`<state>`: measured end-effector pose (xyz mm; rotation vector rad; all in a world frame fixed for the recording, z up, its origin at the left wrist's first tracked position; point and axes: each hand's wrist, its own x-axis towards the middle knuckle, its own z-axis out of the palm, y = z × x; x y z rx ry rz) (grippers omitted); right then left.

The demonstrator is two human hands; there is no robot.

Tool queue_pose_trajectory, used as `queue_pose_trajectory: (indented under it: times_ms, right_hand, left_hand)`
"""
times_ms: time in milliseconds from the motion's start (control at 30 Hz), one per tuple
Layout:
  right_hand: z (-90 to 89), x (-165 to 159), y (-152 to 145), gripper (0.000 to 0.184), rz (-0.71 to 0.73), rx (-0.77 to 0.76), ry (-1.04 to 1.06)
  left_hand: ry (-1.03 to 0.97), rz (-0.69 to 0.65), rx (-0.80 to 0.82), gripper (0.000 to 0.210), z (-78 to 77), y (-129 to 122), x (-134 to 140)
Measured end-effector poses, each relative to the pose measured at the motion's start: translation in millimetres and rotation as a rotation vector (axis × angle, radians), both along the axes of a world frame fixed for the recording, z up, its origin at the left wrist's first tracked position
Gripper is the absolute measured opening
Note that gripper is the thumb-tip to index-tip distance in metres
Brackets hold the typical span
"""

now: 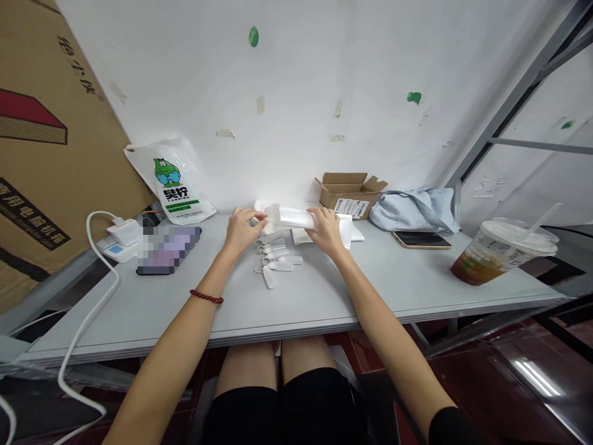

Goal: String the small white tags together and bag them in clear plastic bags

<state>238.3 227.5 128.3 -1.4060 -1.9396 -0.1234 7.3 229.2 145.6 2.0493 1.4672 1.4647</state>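
Note:
A translucent white plastic packet (pixel 294 217) is held level above the back middle of the table, its contents too blurred to name. My left hand (pixel 241 233) is closed, thumb and fingers pinching the packet's left end. My right hand (pixel 328 232) is closed around its right end. Below, several small white and clear plastic tags with ring-like loops (pixel 278 266) lie loosely in a column, nearest to my left hand. White plastic packaging (pixel 345 230) lies flat behind and beside my right hand.
An opened cardboard box (pixel 345 185) and a pale blue cloth bag (pixel 412 210) stand against the wall. Rightward are a phone (pixel 421 240) and a lidded drink cup (pixel 495 256). Leftward lie another phone (pixel 169 250), a white charger (pixel 125 232) with cable, and a printed plastic bag (pixel 173 179).

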Motion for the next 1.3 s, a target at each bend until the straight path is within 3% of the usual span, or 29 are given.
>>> queue_pose_trajectory:
  times_ms: [133, 267, 400, 667, 900, 1100, 1300]
  right_hand:
    - [-1.4, -1.8, -0.1, 0.047, -0.016, 0.009, -0.042]
    - [-2.2, -1.3, 0.4, 0.048, 0.016, 0.044, -0.054]
    - [-0.5, -4.8, -2.9, 0.048, 0.081, 0.065, -0.047]
    - [-4.1, -17.4, -8.2, 0.046, 0.145, 0.104, -0.11]
    - [-4.9, -27.7, -14.0, 0.053, 0.074, 0.182, -0.217]
    - [-9.7, -25.1, -9.7, 0.056, 0.024, 0.222, -0.195]
    - [-7.1, -21.9, -11.1, 0.053, -0.027, 0.333, -0.095]
  left_hand:
    - [-0.152, -0.017, -0.103, 0.024, -2.3, 5.4, -2.3]
    - [-0.387, -0.19, -0.317, 0.043, 1.0, 3.7, -6.1]
    - [-0.337, -0.313, -0.482, 0.041, -0.3, 0.6, -5.5]
    - [-0.287, -0.196, -0.518, 0.031, -2.5, -4.6, 9.5]
    - [-0.461, -0.139, -0.557, 0.025, -4.3, -5.4, 19.4]
    - [-0.573, -0.382, -0.668, 0.03, 4.4, -11.7, 15.2]
    - [-0.527, -0.553, -0.636, 0.028, 14.7, -19.2, 10.1]
